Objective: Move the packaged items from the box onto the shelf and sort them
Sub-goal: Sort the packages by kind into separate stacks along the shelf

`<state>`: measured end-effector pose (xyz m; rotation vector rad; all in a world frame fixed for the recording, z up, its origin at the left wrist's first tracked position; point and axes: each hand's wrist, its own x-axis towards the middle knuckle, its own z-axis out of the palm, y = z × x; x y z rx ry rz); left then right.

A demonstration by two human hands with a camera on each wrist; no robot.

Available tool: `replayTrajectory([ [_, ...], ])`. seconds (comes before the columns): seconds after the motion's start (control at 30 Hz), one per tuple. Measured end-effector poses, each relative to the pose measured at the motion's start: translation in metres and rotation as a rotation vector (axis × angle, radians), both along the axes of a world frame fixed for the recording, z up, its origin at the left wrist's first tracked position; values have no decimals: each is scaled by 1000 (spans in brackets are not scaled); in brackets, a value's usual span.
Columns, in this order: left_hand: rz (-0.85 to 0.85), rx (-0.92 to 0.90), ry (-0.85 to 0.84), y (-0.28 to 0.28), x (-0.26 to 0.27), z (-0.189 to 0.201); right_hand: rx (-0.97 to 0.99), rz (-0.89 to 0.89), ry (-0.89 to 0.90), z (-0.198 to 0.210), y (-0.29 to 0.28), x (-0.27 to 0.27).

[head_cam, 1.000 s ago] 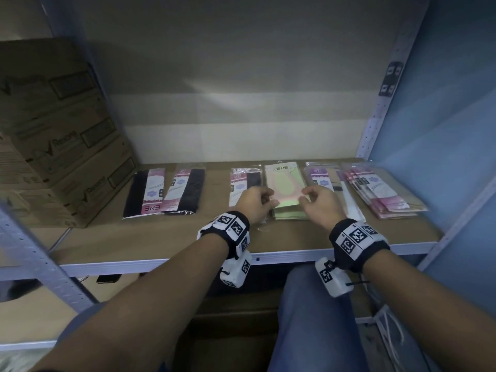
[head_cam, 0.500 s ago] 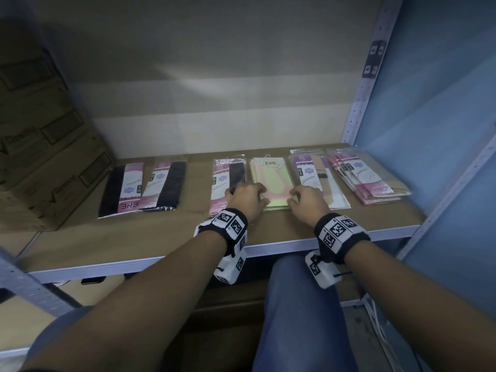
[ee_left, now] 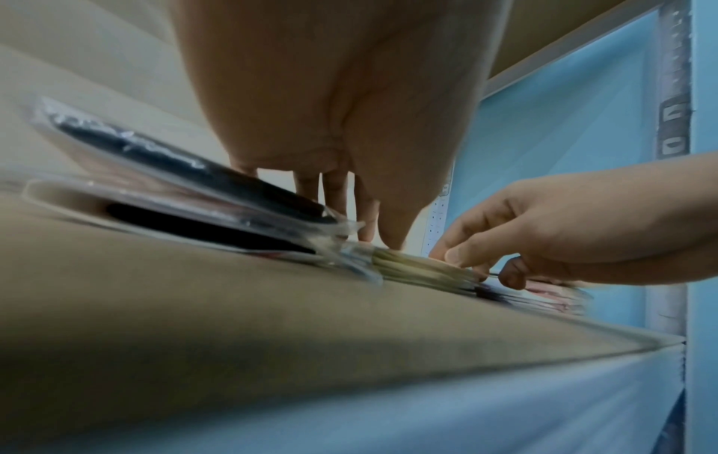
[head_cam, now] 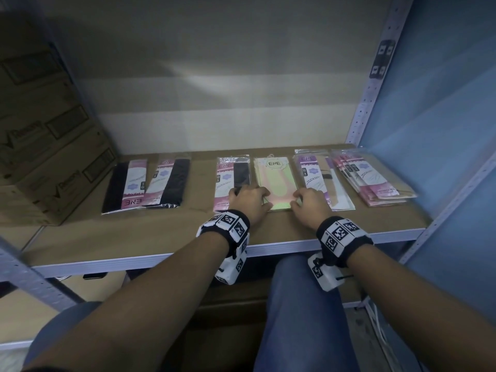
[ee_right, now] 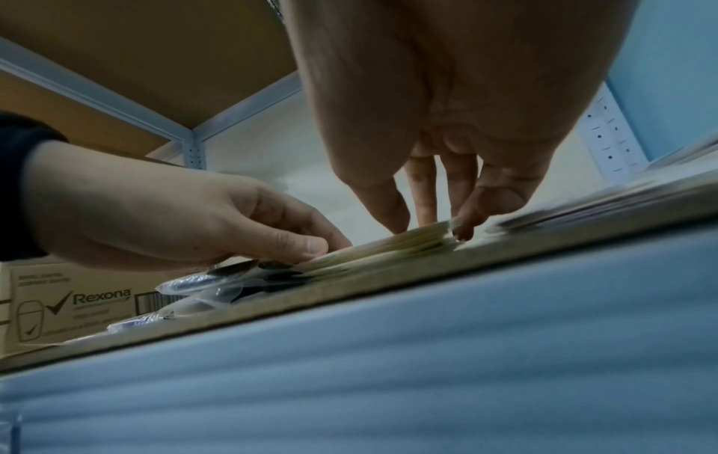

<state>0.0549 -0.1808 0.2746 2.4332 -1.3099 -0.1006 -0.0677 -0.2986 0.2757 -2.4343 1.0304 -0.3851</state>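
A stack of pale green and pink packets point(head_cam: 276, 181) lies in the middle of the brown shelf point(head_cam: 161, 237). My left hand point(head_cam: 261, 193) pinches its near left corner, thumb on top point(ee_right: 314, 245). My right hand point(head_cam: 298, 196) pinches the near right corner, with fingertips point(ee_right: 466, 227) against the stack's side. The stack's layered edge point(ee_left: 419, 267) shows between both hands. A pink-and-black packet point(head_cam: 232, 181) lies just left of the stack and a purple-labelled one point(head_cam: 319, 178) just right.
Two black packets with pink labels point(head_cam: 145, 186) lie further left, and a pile of pink packets point(head_cam: 373, 183) at the far right. Printed cardboard boxes point(head_cam: 40, 146) are stacked at the shelf's left end. A perforated upright point(head_cam: 373, 84) and a blue wall close the right side.
Both hands have stayed on the pale stack and slid to its near corners. The head view has shifted, so the shelf sits further left in the picture.
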Motion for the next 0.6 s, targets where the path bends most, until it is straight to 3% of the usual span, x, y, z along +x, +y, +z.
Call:
replayTrajectory([
  [0.4, 23, -164, 52, 20, 22, 27, -35, 11, 9, 25, -3, 12],
  [0.6, 163, -156, 139, 67, 64, 43, -69, 86, -45, 43, 25, 42],
])
